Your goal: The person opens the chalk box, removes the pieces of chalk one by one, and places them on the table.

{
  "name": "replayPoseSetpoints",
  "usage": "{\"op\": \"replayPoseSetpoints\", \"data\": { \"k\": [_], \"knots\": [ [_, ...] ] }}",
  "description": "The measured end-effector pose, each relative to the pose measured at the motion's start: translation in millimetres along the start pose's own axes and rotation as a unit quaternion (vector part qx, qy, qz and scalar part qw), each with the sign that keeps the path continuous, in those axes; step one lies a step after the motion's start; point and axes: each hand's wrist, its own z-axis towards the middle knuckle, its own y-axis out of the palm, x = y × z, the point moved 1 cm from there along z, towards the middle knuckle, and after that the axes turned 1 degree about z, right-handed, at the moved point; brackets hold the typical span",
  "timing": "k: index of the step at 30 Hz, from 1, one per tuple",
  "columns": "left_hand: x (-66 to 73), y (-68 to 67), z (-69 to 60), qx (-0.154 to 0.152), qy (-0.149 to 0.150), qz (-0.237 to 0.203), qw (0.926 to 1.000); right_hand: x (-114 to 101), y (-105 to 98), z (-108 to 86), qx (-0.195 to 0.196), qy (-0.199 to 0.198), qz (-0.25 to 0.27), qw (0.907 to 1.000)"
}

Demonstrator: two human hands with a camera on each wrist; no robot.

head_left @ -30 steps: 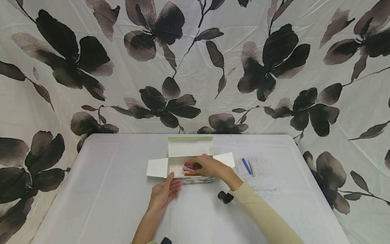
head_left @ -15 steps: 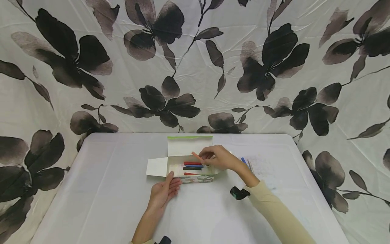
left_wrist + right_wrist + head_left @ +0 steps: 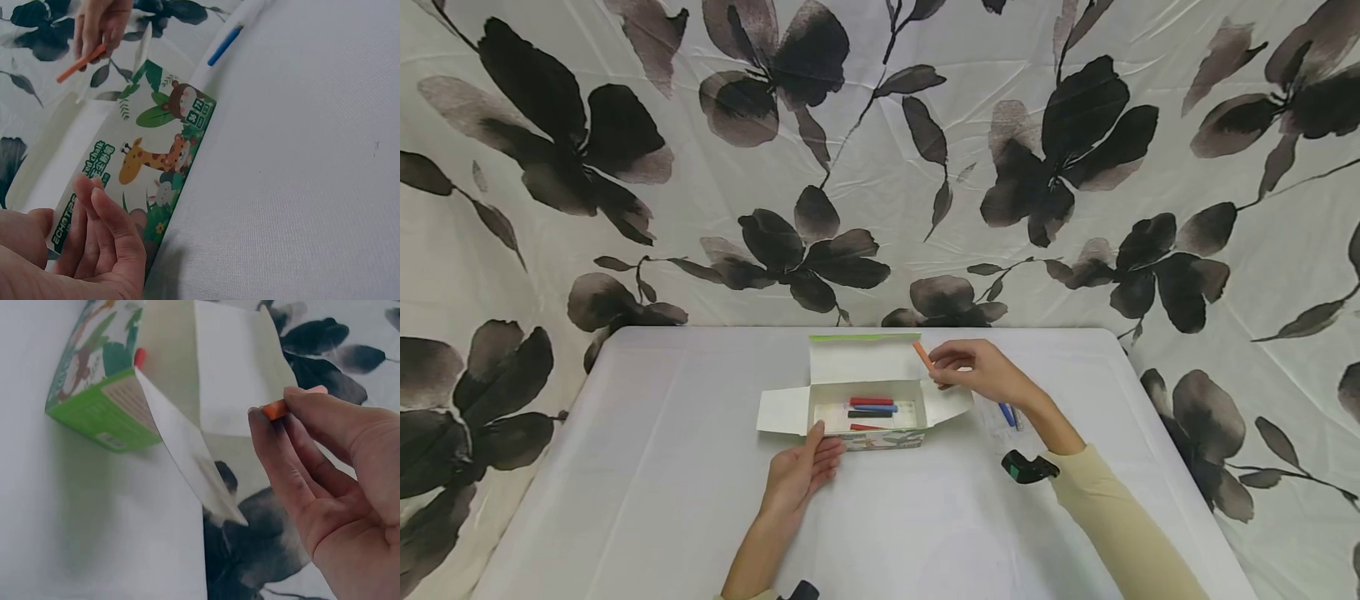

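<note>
In the head view, my right hand point(image 3: 977, 368) pinches an orange chalk stick point(image 3: 922, 356) between thumb and fingertips, raised above the box's right flap. The right wrist view shows the end of the orange chalk point(image 3: 275, 410) at the fingertips. An open-topped chalk box point(image 3: 880, 442), printed with animals and the word chalk, sits at mid-table. My left hand point(image 3: 797, 477) holds its front left corner, thumb at the left edge and fingers along the front face. Inside lie a red chalk point(image 3: 871, 402), a blue chalk point(image 3: 875, 408), a black chalk point(image 3: 870, 414) and another red one, partly hidden.
The box's lid point(image 3: 865, 360) stands up at the back; its left flap point(image 3: 784, 410) and right flap point(image 3: 946, 403) spread outward. Right of the box lies a blue stick point(image 3: 1006, 414) beside a greyish one, partly behind my right wrist. A floral cloth point(image 3: 880, 167) hangs behind the white table point(image 3: 662, 467).
My right hand has lifted the orange chalk out of the box and carried it right, past the right side. The left hand has stayed at the box's corner.
</note>
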Motion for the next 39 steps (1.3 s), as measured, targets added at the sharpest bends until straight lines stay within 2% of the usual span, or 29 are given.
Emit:
{"op": "replayPoseSetpoints", "data": {
  "k": [9,17,24,31,39],
  "knots": [
    [0.5,0.0,-0.1,0.000,0.001,0.000,1.0000,18.9,-27.8,-25.4,0.042,0.064,0.081,0.9937],
    [-0.1,-0.5,0.1,0.003,0.004,-0.003,1.0000,42.4,-41.2,-47.6,0.077,0.094,0.110,0.9864],
    [0.8,0.5,-1.5,0.001,0.009,-0.003,1.0000,66.6,-44.9,-68.9,0.115,0.129,0.100,0.9798],
    [-2.2,-0.2,1.1,0.007,0.008,0.003,0.9999,89.9,-46.2,-89.3,0.139,0.166,0.052,0.9749],
    [-1.4,0.6,0.0,0.009,0.005,0.008,0.9999,113.5,-44.5,-103.2,0.156,0.214,0.017,0.9641]
  ]
}}
